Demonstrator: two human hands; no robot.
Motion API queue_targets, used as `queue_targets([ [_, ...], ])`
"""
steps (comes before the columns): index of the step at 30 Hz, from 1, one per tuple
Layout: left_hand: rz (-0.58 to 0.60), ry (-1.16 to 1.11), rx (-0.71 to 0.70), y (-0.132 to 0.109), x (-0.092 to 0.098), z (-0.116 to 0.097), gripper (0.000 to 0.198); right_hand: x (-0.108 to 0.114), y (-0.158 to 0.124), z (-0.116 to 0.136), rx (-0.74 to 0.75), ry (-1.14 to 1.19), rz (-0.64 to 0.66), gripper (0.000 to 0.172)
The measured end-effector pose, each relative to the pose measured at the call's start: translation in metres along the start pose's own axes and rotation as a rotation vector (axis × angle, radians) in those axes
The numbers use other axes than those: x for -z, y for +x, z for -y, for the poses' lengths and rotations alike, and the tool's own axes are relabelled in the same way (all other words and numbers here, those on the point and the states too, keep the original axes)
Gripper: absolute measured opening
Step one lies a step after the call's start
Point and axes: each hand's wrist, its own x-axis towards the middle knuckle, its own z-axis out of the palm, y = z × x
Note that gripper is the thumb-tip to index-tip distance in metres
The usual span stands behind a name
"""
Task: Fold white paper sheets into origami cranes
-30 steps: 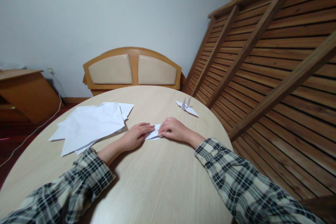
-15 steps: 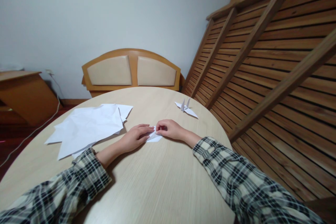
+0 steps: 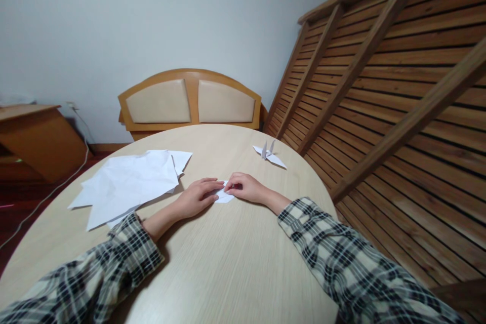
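Note:
A small folded white paper (image 3: pixel 224 196) lies on the round wooden table (image 3: pixel 228 263), mostly covered by my hands. My left hand (image 3: pixel 195 196) rests flat on its left part, fingers stretched out and pressing it down. My right hand (image 3: pixel 245 188) is curled, its fingertips pinching the paper's right edge. Both forearms in checked sleeves lie on the table.
A loose pile of white sheets (image 3: pixel 129 182) lies on the table's left. A finished paper crane (image 3: pixel 269 154) stands at the far right edge. A padded chair back (image 3: pixel 190 101) is behind the table, a slatted wooden wall (image 3: pixel 379 101) to the right, and a wooden cabinet (image 3: pixel 34 136) at the left.
My right hand has drawn in leftward over the folded paper and curled its fingers into a pinch. My left hand has stayed flat on the paper.

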Motion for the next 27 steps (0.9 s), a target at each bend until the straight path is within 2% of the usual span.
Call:
queue_targets([
  [13, -0.028, 0.062, -0.041, -0.003, -0.004, 0.003, 0.035, 0.005, -0.003, 0.004, -0.021, 0.012, 0.058, 0.028],
  [21, -0.118, 0.147, 0.011, -0.008, -0.004, -0.001, 0.03, 0.012, -0.007, 0.01, 0.01, -0.049, 0.068, 0.021],
  [27, -0.117, 0.178, 0.013, -0.008, -0.004, -0.001, 0.033, 0.014, -0.009, 0.008, 0.037, -0.103, 0.114, 0.026],
])
